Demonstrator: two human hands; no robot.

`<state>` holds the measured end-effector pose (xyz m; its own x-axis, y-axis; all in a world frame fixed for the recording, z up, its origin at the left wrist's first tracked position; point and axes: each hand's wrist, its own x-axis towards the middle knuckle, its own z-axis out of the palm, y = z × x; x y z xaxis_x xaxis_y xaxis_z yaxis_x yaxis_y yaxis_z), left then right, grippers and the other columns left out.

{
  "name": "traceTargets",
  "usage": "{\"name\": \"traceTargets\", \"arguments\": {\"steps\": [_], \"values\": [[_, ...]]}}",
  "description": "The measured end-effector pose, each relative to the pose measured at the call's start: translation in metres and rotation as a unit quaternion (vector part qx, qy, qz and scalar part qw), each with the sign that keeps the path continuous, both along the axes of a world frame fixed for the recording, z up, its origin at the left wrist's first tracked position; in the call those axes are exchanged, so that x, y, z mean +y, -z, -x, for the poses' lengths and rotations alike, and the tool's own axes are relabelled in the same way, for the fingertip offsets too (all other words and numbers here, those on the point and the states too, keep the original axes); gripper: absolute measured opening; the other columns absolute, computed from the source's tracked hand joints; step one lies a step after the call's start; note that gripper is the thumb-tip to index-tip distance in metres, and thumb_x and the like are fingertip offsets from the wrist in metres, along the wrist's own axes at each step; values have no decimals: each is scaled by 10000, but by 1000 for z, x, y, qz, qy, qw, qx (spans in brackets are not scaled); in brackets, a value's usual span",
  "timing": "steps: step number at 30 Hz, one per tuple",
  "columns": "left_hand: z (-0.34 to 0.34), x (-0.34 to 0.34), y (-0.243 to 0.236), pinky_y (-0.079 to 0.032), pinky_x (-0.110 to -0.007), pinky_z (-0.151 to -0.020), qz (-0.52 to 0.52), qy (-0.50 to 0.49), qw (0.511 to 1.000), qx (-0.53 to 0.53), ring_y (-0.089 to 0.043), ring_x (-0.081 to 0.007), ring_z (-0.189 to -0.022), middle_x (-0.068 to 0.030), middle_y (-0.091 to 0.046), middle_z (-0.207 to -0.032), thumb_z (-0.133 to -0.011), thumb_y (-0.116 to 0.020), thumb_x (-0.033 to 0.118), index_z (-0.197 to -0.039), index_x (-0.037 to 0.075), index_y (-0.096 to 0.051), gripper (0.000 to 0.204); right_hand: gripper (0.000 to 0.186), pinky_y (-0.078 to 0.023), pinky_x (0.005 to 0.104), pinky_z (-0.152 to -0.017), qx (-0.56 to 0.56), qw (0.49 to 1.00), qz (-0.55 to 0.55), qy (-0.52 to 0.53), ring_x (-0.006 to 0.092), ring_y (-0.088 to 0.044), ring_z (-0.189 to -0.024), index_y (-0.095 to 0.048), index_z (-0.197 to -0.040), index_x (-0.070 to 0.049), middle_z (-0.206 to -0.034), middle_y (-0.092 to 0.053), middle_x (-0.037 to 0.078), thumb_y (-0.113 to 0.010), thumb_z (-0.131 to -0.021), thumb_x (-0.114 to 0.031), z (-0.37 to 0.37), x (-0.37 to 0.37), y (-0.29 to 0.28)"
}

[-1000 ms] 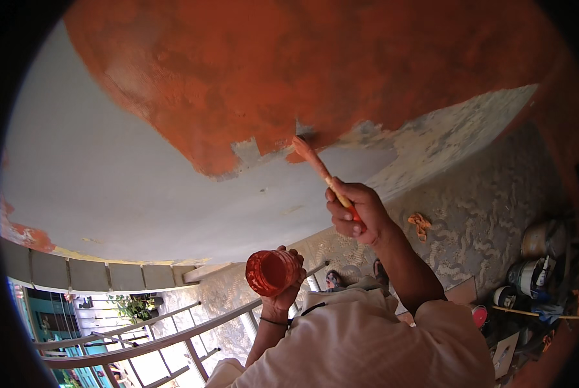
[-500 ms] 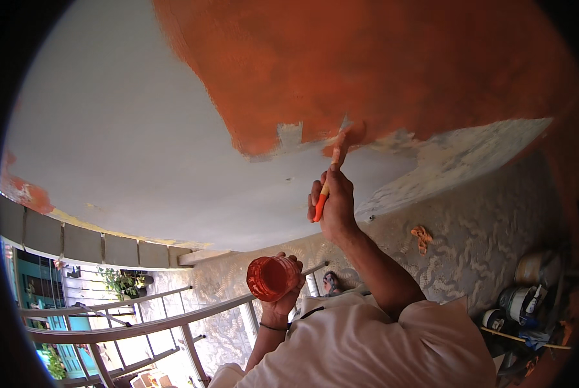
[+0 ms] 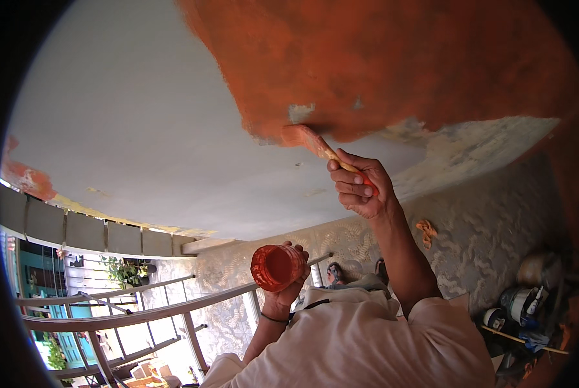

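My right hand (image 3: 362,184) is closed around the handle of a paintbrush (image 3: 320,146), whose handle end is red-orange. Its bristles press against the wall (image 3: 173,149) at the lower edge of the orange painted area (image 3: 380,71). Just above the bristles a small pale patch shows through the orange. In my left hand (image 3: 291,284), lower down in front of my chest, is a paint-smeared clear jar (image 3: 278,268). Its mouth faces up, and red-orange paint shows inside. Part of the left hand's fingers is hidden behind the jar.
A metal ladder (image 3: 153,318) stands at the lower left, beside the jar. Grey blocks (image 3: 86,234) line the wall's left edge. On the patterned floor (image 3: 341,249) lies an orange cloth (image 3: 426,233). Buckets (image 3: 521,304) and a stick (image 3: 529,341) are at the lower right.
The paintbrush has swept left along the orange edge, its bristles now pointing left. My right hand has shifted right and turned. The jar stays in my left hand, slightly higher in view.
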<state>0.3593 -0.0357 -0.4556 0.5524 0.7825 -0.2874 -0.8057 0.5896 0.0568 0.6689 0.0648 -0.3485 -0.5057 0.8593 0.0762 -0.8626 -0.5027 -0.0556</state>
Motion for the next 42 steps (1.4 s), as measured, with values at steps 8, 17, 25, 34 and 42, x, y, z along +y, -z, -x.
{"name": "traceTargets", "arguments": {"steps": [8, 17, 25, 34, 42], "values": [[-3, 0, -8, -585, -534, -1063, 2, -27, 999, -39, -591, -370, -1354, -191, -645, -1425, -1038, -690, 384, -1455, 55, -634, 534, 458, -327, 275, -377, 40, 994, -45, 86, 114, -461, -394, -566, -1166, 49, -633, -521, 24, -344, -1220, -348, -39, -20, 12], [-2, -4, -4, -575, -531, -1075, 8, -42, 999, -29, -588, -365, -1364, -192, -647, -1421, -1028, -706, 386, -1450, 59, -636, 539, 460, -317, 270, -368, -259, 909, -29, 326, 109, -378, -351, -634, -1092, -38, -644, -536, 13, -431, -1196, -438, -56, -51, -4], [-6, -1, 5, -574, -545, -1084, -9, -20, 999, -49, -576, -373, -1380, -196, -633, -1443, -1021, -718, 377, -1459, 53, -629, 552, 487, -392, 278, -391, -583, 692, -5, 426, 92, -468, -473, -577, -1000, -84, -661, -531, 8, -433, -1177, -514, 16, -15, -23], [6, 8, 13, -571, -540, -1087, -25, -29, 997, -71, -570, -379, -1389, -199, -629, -1450, -1012, -729, 396, -1471, 48, -614, 588, 362, -278, 272, -367, -397, 910, 79, 94, 106, -385, -369, -665, -1051, -18, -598, -523, 22, -556, -1145, -349, 28, -44, -33], [19, 10, 19, -565, -527, -1093, -34, -48, 992, -112, -575, -383, -1382, -200, -630, -1447, -1007, -735, 378, -1465, 45, -619, 578, 421, -367, 248, -399, -540, 678, -81, 492, 84, -446, -440, -608, -1027, -43, -650, -546, 32, -473, -1180, -411, 44, -35, -122]]}}
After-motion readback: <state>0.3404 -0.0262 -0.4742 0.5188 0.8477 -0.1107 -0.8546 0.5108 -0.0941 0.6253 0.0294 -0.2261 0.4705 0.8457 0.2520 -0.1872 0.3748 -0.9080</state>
